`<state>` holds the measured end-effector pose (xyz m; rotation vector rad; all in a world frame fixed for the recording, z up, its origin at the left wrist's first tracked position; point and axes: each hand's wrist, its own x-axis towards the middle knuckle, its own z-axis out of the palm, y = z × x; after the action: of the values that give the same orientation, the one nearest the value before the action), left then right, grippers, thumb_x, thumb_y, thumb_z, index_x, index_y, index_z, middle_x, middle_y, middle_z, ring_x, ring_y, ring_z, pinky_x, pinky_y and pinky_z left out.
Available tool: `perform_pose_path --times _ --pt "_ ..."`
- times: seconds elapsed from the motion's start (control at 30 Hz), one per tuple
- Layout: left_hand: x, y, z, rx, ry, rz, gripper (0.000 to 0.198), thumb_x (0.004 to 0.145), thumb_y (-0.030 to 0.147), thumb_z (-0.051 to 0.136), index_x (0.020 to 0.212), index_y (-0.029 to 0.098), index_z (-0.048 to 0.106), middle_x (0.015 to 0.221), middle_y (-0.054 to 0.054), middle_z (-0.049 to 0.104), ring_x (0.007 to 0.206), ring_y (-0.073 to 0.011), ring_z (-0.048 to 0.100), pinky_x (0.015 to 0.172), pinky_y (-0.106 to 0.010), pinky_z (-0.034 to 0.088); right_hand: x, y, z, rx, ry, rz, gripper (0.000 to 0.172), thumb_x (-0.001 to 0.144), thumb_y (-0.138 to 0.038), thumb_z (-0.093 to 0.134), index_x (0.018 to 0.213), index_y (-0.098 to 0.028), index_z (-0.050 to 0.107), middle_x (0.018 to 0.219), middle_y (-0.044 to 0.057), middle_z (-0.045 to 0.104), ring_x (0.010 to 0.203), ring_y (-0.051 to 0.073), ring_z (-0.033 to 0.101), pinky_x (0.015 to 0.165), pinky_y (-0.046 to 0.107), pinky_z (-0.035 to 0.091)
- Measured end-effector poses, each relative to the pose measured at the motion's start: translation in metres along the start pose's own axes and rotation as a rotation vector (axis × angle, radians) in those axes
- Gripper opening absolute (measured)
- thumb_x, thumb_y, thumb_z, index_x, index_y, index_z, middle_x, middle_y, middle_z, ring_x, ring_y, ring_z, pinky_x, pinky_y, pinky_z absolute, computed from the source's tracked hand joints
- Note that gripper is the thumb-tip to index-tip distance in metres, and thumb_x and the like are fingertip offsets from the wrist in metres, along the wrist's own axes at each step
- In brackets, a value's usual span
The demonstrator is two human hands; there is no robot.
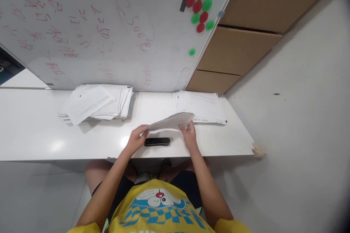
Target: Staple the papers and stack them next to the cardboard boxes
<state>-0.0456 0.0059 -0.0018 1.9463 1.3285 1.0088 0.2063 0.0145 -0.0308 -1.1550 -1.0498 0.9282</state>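
Observation:
Both hands hold a thin white sheaf of paper (169,122), raised above the desk and slightly bowed. My left hand (138,138) pinches its left end, thumb on top. At its right end, my right hand (188,134) grips the edge between thumb and fingers. Whether it is one sheet or a few, I cannot tell. Just below the paper a black stapler (157,141) lies flat on the desk, close to my left hand's fingers. Behind the right hand is a flat stack of printed papers (205,105), partly covered by the held paper.
A taller, untidy paper pile (95,103) sits on the left of the white desk (32,127). A whiteboard (164,40) with red writing stands along the back, bearing red and green magnets (197,6). Brown cardboard boxes (232,51) and a wall (300,116) bound the right.

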Motion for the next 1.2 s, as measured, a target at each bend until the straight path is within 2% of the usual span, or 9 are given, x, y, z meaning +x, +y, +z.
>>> perform_pose_path --times 0.13,0.3,0.43,0.57,0.77,0.83,0.93,1.07,1.2 --pt "0.003 0.009 -0.005 -0.021 -0.060 0.093 0.031 0.094 0.034 0.045 0.113 0.021 0.065 0.110 -0.007 0.068 0.101 -0.0212 0.064 0.088 -0.036 0.052 -0.004 -0.011 -0.003 -0.054 0.058 -0.036 0.041 0.078 -0.036 0.063 0.116 -0.022 0.053 0.118 0.009 0.063 0.113 0.023 0.056 0.099 0.042 0.041" --pt "0.000 0.013 -0.009 -0.066 -0.170 0.227 0.031 0.095 0.028 0.041 0.118 0.023 0.063 0.114 -0.008 0.067 0.106 -0.0196 0.063 0.090 -0.036 0.052 -0.019 -0.028 -0.011 -0.142 0.010 -0.166 0.019 0.085 -0.032 0.059 0.101 -0.023 0.059 0.101 0.006 0.065 0.103 0.022 0.059 0.097 0.043 0.042" --pt "-0.002 0.022 -0.012 -0.117 -0.062 0.291 0.027 0.095 0.025 0.043 0.112 0.023 0.065 0.106 -0.007 0.070 0.100 -0.0188 0.065 0.088 -0.035 0.053 -0.028 -0.048 -0.015 -0.160 -0.042 -0.240 0.009 0.087 -0.030 0.057 0.087 -0.023 0.063 0.089 0.004 0.065 0.092 0.022 0.061 0.091 0.043 0.046" --pt "-0.011 0.056 -0.017 -0.243 -0.047 0.346 0.030 0.096 0.022 0.041 0.117 0.025 0.062 0.110 -0.006 0.069 0.105 -0.0193 0.064 0.090 -0.035 0.052 -0.049 -0.077 -0.032 -0.155 0.023 -0.351 0.006 0.085 -0.026 0.060 0.088 -0.025 0.066 0.089 0.005 0.068 0.092 0.023 0.063 0.090 0.044 0.048" --pt "-0.023 0.099 -0.005 -0.165 -0.208 0.065 0.035 0.096 0.034 0.041 0.125 0.025 0.058 0.110 -0.005 0.069 0.102 -0.0210 0.064 0.084 -0.032 0.054 -0.070 -0.081 -0.089 -0.123 0.138 0.034 0.025 0.075 -0.038 0.071 0.092 -0.020 0.070 0.086 0.006 0.073 0.084 0.024 0.066 0.077 0.037 0.053" --pt "-0.020 0.094 0.001 -0.059 -0.263 0.063 0.044 0.095 0.038 0.044 0.136 0.024 0.047 0.121 -0.008 0.063 0.112 -0.0234 0.059 0.091 -0.036 0.051 -0.070 -0.069 -0.110 -0.097 0.140 0.175 0.030 0.070 -0.039 0.075 0.093 -0.019 0.071 0.089 0.007 0.074 0.083 0.024 0.067 0.075 0.036 0.053" --pt "-0.011 0.068 0.011 0.166 -0.329 0.222 0.053 0.091 0.040 0.050 0.140 0.022 0.041 0.135 -0.011 0.054 0.123 -0.0279 0.050 0.102 -0.044 0.042 -0.071 -0.043 -0.127 -0.053 0.253 0.295 0.036 0.062 -0.040 0.079 0.090 -0.019 0.071 0.090 0.008 0.075 0.082 0.025 0.068 0.074 0.037 0.054" --pt "0.001 0.026 0.024 0.400 -0.438 0.407 0.050 0.090 0.036 0.051 0.136 0.019 0.046 0.122 -0.014 0.061 0.109 -0.0286 0.056 0.090 -0.044 0.046 -0.082 -0.010 -0.123 -0.114 0.329 0.335 0.039 0.061 -0.044 0.076 0.089 -0.018 0.070 0.090 0.008 0.076 0.081 0.027 0.069 0.074 0.040 0.055" --pt "0.001 0.005 0.033 0.451 -0.359 0.452 0.040 0.095 0.027 0.040 0.134 0.019 0.047 0.110 -0.012 0.065 0.097 -0.0245 0.059 0.081 -0.039 0.047 -0.092 0.001 -0.116 -0.245 0.234 0.373 0.038 0.065 -0.046 0.070 0.091 -0.018 0.069 0.086 0.009 0.075 0.078 0.029 0.069 0.066 0.039 0.056"
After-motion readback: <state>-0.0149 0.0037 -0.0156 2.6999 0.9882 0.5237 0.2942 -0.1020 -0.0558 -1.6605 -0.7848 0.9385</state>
